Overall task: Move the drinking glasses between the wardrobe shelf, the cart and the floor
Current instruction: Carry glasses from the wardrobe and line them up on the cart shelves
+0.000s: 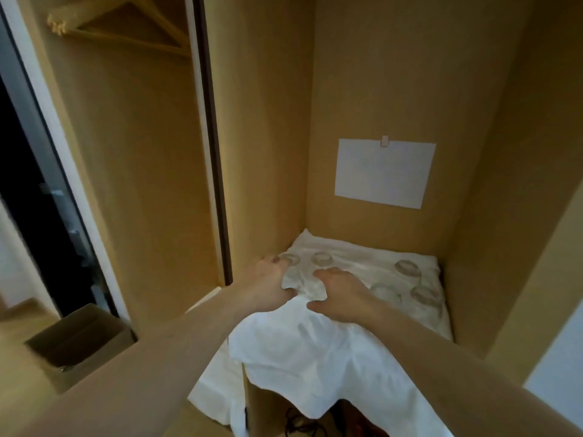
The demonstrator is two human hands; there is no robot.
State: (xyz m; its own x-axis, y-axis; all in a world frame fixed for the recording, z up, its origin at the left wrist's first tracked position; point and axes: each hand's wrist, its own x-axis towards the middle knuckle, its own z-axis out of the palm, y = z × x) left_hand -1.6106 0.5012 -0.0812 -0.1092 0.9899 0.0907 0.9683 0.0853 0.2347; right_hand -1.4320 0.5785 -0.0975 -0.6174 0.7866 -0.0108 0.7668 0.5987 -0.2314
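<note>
Clear drinking glasses stand mouth-down on a white cloth (315, 348) spread over the wardrobe shelf (449, 334), and I count 5 that show plainly: 2 at the back left (289, 258) (322, 258), 1 at the back right (408, 269), and 2 nearer the front right (385, 293) (424, 296). At least 1 more glass (303, 283) sits between the two hands, but blur and glare off the cloth keep me from making out its outline.

My left hand (268, 285) reaches in from the lower left, its fingers curled at the left side of that blurred glass, fingertips just beside the back-left glass. I cannot tell whether it actually grips glass or only presses on the cloth. My right hand (344, 294) lies just beside it, knuckles up, fingers bent down over the right side of the same spot and thumb stretched toward the camera along the cloth. Whether those fingers close on a glass is also beyond what I can tell.

The cloth hangs off the shelf's front edge in loose folds. A white sheet of paper (385, 172) is clipped to the wardrobe's back panel above the glasses. In the left compartment, wooden hangers (126, 29) show at the top, and an open cardboard box (79, 337) sits on the floor at lower left.
</note>
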